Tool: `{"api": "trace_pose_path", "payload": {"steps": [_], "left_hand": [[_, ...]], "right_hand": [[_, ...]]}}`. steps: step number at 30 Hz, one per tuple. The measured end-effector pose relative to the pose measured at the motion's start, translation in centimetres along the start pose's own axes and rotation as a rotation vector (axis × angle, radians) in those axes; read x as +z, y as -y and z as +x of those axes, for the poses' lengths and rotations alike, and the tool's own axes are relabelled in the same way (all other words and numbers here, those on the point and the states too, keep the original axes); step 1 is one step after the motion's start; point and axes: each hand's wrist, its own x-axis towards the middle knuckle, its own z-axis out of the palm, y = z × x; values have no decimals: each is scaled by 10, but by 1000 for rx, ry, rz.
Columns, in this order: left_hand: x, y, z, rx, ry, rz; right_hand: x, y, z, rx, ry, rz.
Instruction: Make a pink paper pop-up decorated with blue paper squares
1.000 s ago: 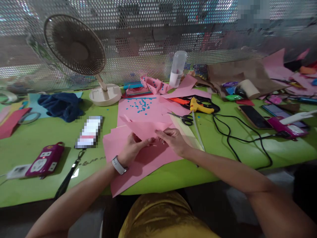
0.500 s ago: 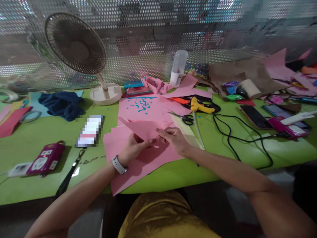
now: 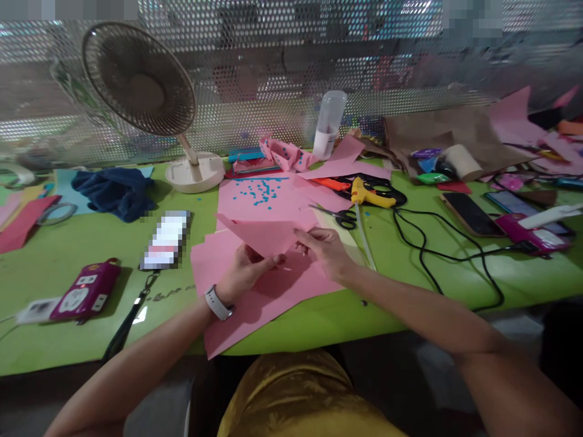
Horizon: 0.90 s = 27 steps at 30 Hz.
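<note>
Both arms bare, reaching inward from lower corners. Left forearm point(image 3: 146, 358) slants up and right; right forearm point(image 3: 410, 303) slants up and left, elbow bent. Left hand point(image 3: 243, 271): thumb stretched toward right hand point(image 3: 324, 252), fingers curled, partly hidden. Right hand: thumb pointing left, fingers bent beneath, in pinch. Hands near each other, not touching, right slightly higher.

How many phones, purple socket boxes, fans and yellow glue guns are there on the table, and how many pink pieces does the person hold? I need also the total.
Phones: 3
Purple socket boxes: 2
Fan: 1
Yellow glue gun: 1
Held pink piece: 1
Total: 8
</note>
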Motion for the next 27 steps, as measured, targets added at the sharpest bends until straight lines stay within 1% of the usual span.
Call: {"api": "trace_pose_path", "payload": {"steps": [6,12,14,17,18,21,23,27], "left_hand": [[0,-3,-1,-44,-38,-9],[2,-4,0,-25,-69,-23],[0,-2,1,-14,-77,-26],[-1,3,2,18,-79,-26],[-1,4,2,27,-78,-21],[1,4,0,22,-74,9],[1,1,-2,-7,-67,23],[0,-3,-4,-79,-33,-3]], "right_hand": [[-10,5,10,-25,-92,108],[-12,6,11,24,-168,193],[-11,5,10,96,-115,196],[-6,1,7,207,23,108],[-5,1,7,204,35,81],[-2,0,6,102,-8,59],[-3,1,5,61,-12,57],[-5,3,5,33,19,65]]}}
